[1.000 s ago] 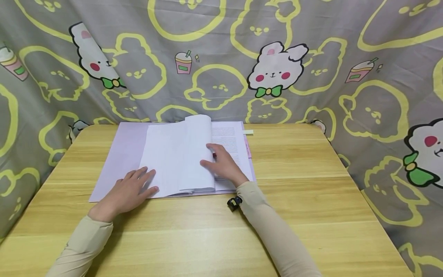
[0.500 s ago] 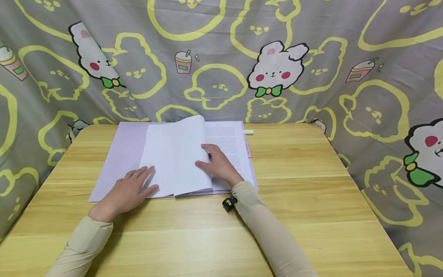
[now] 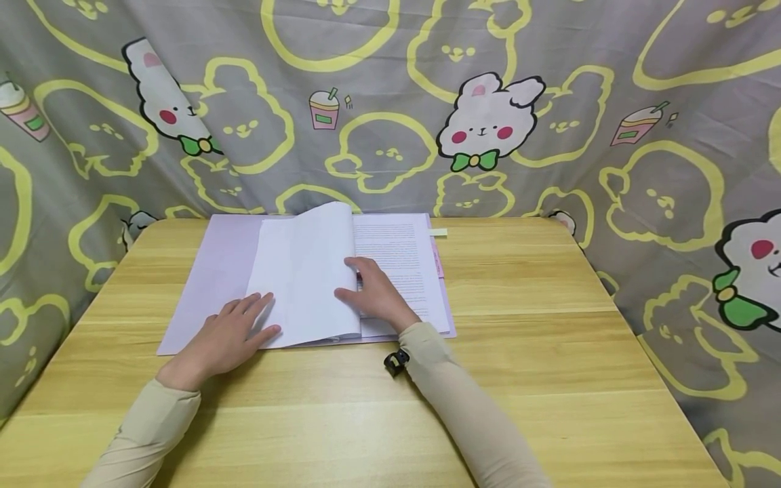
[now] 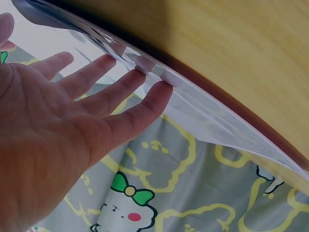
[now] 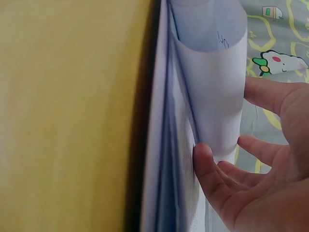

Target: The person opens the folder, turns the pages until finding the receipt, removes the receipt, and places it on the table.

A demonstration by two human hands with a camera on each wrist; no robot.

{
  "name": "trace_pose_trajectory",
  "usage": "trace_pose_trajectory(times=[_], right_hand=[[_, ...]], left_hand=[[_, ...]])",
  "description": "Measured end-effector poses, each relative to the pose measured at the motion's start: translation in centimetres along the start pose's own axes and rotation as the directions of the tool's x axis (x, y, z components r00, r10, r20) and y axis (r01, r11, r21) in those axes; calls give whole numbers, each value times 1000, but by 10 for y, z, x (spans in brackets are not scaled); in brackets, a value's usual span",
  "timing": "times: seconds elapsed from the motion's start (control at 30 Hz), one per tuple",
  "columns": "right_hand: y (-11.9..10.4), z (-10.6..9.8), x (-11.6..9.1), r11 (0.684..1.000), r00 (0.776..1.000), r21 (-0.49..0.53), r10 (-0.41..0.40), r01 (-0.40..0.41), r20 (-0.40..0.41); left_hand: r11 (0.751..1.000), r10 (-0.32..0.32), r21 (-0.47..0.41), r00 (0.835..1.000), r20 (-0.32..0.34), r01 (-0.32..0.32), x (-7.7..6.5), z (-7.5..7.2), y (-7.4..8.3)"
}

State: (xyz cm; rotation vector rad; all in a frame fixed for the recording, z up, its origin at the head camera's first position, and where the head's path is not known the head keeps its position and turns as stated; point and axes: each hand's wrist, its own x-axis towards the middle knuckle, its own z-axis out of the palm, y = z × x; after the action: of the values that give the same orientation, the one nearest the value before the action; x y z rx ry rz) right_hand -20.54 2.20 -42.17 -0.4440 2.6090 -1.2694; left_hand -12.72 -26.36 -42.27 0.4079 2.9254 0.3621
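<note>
An open document folder with a pale lilac cover point(image 3: 219, 264) lies on the wooden table. My left hand point(image 3: 222, 339) rests its spread fingertips on the left sheets near the lower edge; in the left wrist view its fingers point(image 4: 130, 111) lie extended against the folder. A white page point(image 3: 317, 271) arches up over the middle, its curl facing right. At that curl, my right hand point(image 3: 378, 291) touches the paper with thumb and fingers spread apart. The right wrist view shows the curled page point(image 5: 212, 92) with handwriting inside, the thumb point(image 5: 205, 164) at its lower edge.
Printed sheets point(image 3: 390, 257) lie on the folder's right side. A pale tab point(image 3: 438, 232) and a pink tab point(image 3: 437, 261) stick out there. A patterned grey curtain point(image 3: 390, 149) hangs behind the table point(image 3: 525, 373). A black device point(image 3: 396, 362) sits at the right wrist.
My right hand has moved left, pushing the curled page over with it. More of the printed sheet on the right now shows. My left hand has stayed in place.
</note>
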Motion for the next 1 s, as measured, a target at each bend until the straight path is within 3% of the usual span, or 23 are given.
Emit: trace_pose_trajectory(times=[0.47,1.0], right_hand=[[-6,11,-7,989,994,-115,-87,94,71],[-23,26,-21,909,986,-397,-73,129,153]], left_hand=[[1000,16,22,1000,-19,-16,0,1,0],[999,23,37,999,-28,-22,0,4,-2]])
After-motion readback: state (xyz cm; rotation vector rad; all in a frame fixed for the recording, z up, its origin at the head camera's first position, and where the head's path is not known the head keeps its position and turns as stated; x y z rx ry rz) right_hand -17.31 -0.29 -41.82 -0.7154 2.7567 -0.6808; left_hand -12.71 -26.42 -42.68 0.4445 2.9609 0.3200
